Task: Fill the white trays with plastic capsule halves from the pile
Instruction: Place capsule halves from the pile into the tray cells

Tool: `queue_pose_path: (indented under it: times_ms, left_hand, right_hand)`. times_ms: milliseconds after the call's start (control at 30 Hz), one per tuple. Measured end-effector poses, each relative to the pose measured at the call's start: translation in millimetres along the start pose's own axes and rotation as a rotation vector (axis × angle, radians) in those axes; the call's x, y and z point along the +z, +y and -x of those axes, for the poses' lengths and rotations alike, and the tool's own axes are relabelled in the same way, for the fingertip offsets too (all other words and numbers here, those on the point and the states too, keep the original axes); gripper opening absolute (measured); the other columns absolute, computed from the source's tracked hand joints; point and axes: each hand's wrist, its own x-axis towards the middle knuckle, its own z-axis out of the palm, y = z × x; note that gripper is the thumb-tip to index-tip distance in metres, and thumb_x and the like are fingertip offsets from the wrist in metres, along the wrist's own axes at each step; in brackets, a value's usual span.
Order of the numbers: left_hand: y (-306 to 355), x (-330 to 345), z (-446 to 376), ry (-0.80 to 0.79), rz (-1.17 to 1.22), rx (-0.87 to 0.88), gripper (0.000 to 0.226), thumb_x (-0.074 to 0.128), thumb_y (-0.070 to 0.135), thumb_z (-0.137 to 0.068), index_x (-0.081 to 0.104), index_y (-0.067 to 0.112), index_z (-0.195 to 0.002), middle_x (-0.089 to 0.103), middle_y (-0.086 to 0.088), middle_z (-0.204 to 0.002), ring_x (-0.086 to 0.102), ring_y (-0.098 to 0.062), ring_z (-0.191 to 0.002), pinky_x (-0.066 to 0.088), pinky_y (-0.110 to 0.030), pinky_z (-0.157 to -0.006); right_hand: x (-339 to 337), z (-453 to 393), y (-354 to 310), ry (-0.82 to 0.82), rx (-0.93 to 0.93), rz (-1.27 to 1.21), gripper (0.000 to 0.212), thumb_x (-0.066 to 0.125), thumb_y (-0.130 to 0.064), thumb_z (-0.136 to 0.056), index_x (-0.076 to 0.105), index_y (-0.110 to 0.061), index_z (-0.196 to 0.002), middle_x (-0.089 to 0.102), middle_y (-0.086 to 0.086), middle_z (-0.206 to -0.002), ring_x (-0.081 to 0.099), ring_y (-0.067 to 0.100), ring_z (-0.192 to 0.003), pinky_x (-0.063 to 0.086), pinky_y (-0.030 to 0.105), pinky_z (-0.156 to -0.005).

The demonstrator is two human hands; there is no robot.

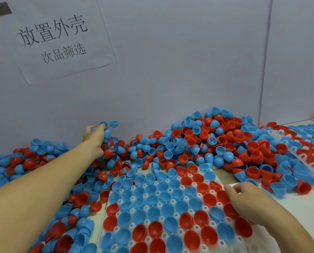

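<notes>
Pile [198,141] of red & blue capsule halves banks vs the back wall [170,70]; bare desk [223,173] shows only in a strip btwn near tray [132,198] and far-right tray [287,143]. Near tray, mostly filled, is cut off at bottom edge. Left hand [95,141], grip curled round a clutch of halves at pile's back-left; fingers partly hidden. Right hand [243,199] rests on near tray's right edge, fingers curled; whether it pinches anything, can't tell.

White table [225,173] under capsule-half pile [198,143] and two white trays [158,205].
</notes>
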Motion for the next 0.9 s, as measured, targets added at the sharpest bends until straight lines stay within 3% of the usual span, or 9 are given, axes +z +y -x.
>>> queue_pose_path:
  times_ms: [100,200,333,400,467,600,767,900]
  left_hand:
    - [0,-2,1,0.063,-0.079,0.123,0.018,0.062,0.029,-0.091,0.045,0.023,-0.086,0.048,-0.007,-0.083,0.042,-0.024,-0.071,0.043,-0.036,-0.058]
    - [1,-7,0,0.083,-0.114,0.221,0.024,0.062,0.030,-0.093,0.042,0.023,-0.081,0.046,-0.005,-0.079,0.039,-0.022,-0.065,0.038,-0.032,-0.052]
    - [3,-14,5,0.077,-0.117,0.240,0.023,0.063,0.030,-0.093,0.044,0.024,-0.081,0.048,-0.006,-0.082,0.045,-0.024,-0.072,0.045,-0.038,-0.063]
    - [4,-19,5,0.066,-0.107,0.216,0.020,0.063,0.029,-0.092,0.045,0.023,-0.085,0.049,-0.010,-0.088,0.047,-0.027,-0.077,0.047,-0.041,-0.066]
    - [9,-24,5,0.057,-0.075,0.178,0.017,0.062,0.029,-0.093,0.047,0.023,-0.088,0.049,-0.010,-0.088,0.047,-0.027,-0.072,0.047,-0.036,-0.058]
    - [21,-39,1,0.037,0.023,0.077,0.019,0.060,0.030,-0.093,0.045,0.020,-0.085,0.044,-0.005,-0.076,0.037,-0.020,-0.054,0.042,-0.029,-0.046]
    - [27,-63,-2,-0.003,0.152,-0.064,0.013,0.060,0.032,-0.091,0.054,0.021,-0.092,0.040,0.001,-0.069,0.032,-0.017,-0.052,0.038,-0.027,-0.045]
    - [27,-73,16,-0.008,0.327,-0.124,0.022,0.061,0.036,-0.091,0.052,0.023,-0.076,0.040,0.003,-0.065,0.032,-0.013,-0.049,0.033,-0.016,-0.038]
  right_hand:
    - [0,0,1,-0.008,0.000,-0.007,0.041,0.036,-0.040,-0.105,0.065,-0.011,-0.107,0.068,0.009,-0.090,0.055,0.010,-0.066,0.052,0.025,-0.067]
    - [2,-2,2,-0.021,0.002,-0.010,0.043,0.037,-0.039,-0.106,0.066,-0.012,-0.090,0.054,0.004,-0.074,0.054,0.010,-0.063,0.046,0.023,-0.059]
    - [2,-3,2,-0.021,0.003,-0.016,0.044,0.037,-0.038,-0.106,0.065,-0.012,-0.085,0.055,0.003,-0.072,0.055,0.009,-0.062,0.043,0.021,-0.055]
    - [2,-3,2,-0.022,0.005,-0.018,0.043,0.037,-0.038,-0.106,0.065,-0.013,-0.085,0.057,0.003,-0.074,0.056,0.010,-0.063,0.046,0.021,-0.056]
    - [2,-4,2,-0.024,0.008,-0.015,0.041,0.036,-0.039,-0.105,0.062,-0.015,-0.083,0.058,0.003,-0.075,0.057,0.010,-0.064,0.048,0.022,-0.059]
    - [2,-3,2,-0.025,0.010,-0.008,0.040,0.036,-0.039,-0.105,0.059,-0.017,-0.080,0.054,0.002,-0.070,0.056,0.010,-0.063,0.048,0.022,-0.058]
    - [1,-2,1,-0.023,0.017,0.007,0.041,0.037,-0.040,-0.105,0.065,-0.014,-0.087,0.058,0.002,-0.069,0.057,0.011,-0.062,0.050,0.025,-0.061]
    - [2,-4,1,-0.025,0.030,0.038,0.042,0.038,-0.039,-0.105,0.062,-0.015,-0.081,0.058,0.002,-0.069,0.058,0.011,-0.062,0.049,0.024,-0.059]
